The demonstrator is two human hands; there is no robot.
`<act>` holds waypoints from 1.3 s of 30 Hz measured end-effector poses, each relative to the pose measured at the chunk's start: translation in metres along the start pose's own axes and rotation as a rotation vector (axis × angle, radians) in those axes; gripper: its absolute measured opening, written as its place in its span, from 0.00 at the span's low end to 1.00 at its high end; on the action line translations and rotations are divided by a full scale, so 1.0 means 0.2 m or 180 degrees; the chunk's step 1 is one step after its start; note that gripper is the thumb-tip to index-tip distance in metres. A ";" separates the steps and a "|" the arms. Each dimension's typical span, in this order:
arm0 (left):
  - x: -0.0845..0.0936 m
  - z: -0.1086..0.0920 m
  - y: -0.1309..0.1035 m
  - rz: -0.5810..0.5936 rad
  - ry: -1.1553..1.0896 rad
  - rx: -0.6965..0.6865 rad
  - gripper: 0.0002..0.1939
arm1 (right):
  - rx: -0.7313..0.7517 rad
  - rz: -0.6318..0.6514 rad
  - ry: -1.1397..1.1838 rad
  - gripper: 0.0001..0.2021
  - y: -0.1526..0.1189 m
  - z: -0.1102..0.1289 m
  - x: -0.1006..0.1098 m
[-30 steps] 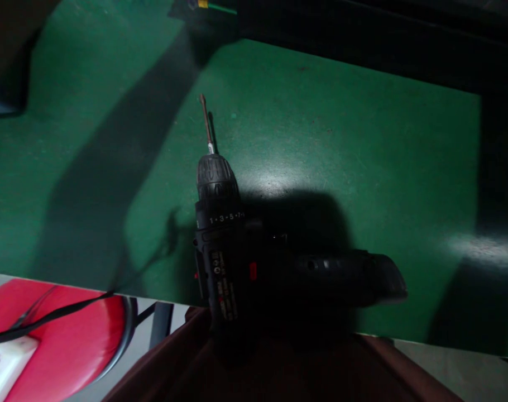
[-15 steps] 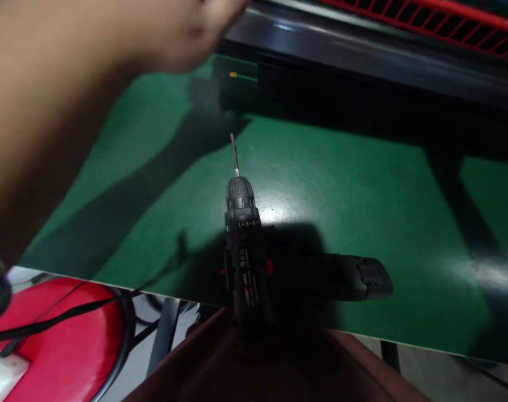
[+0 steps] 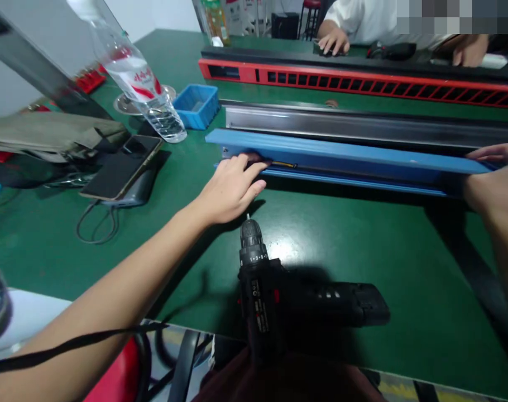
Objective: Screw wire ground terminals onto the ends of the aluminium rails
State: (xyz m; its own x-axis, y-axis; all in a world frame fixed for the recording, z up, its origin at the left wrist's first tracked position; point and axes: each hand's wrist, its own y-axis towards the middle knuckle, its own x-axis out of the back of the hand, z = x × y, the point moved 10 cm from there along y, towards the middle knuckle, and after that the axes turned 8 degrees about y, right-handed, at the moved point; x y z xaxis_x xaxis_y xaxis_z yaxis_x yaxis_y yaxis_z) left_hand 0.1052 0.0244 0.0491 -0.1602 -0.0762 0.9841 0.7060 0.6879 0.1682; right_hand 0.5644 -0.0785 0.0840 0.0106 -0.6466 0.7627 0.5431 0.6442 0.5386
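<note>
A long blue metal channel (image 3: 341, 155) lies across the green table in front of me. My left hand (image 3: 235, 187) grips it near its left end, the fingers curled over its front lip. At the right end, my right hand (image 3: 494, 173) wraps round the same channel, partly cut off by the frame edge. A thin yellow strip (image 3: 285, 164) shows inside the channel beside my left fingertips; what it is I cannot tell. Closer to me lies a black cordless drill (image 3: 260, 301) on its side, its bit pointing away, touched by neither hand.
Behind the channel lies a grey metal profile (image 3: 321, 124), then a red slotted rail (image 3: 363, 84). A blue bin (image 3: 197, 106), a water bottle (image 3: 143, 84), a phone (image 3: 122, 167) and a bag (image 3: 57, 134) stand left. Across the table, a co-worker's hands (image 3: 334, 42) are visible.
My view has lifted towards the far side of the table. My left hand, earlier at the top edge, now shows on the blue channel, and my right hand has come into view.
</note>
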 end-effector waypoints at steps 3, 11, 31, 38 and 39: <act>-0.05 0.02 0.00 0.0164 -0.0246 -0.0040 0.31 | -0.0282 -0.0004 0.0242 0.18 -0.06 0.04 0.00; -0.11 -0.18 0.05 0.0802 -0.0512 -0.0478 0.31 | -0.0248 -0.0026 0.0323 0.21 -0.11 0.00 -0.05; -0.10 0.04 0.00 0.0899 0.0228 0.0060 0.30 | 0.0339 -0.0084 0.0536 0.16 -0.12 0.01 -0.04; -0.07 0.28 -0.13 0.0577 0.0084 0.0448 0.28 | 0.0471 -0.0118 0.0510 0.19 -0.13 0.00 -0.05; -0.07 0.30 -0.15 0.0547 0.0057 0.0520 0.28 | 0.0525 -0.0151 0.0546 0.19 -0.13 0.00 -0.04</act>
State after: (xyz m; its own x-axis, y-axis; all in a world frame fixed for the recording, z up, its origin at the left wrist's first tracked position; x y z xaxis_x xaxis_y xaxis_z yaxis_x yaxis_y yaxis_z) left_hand 0.0450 0.0486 0.0277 -0.0339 0.0405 0.9986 0.6007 0.7993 -0.0120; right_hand 0.5497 -0.0889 0.0640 0.1384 -0.7286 0.6709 0.4019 0.6604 0.6343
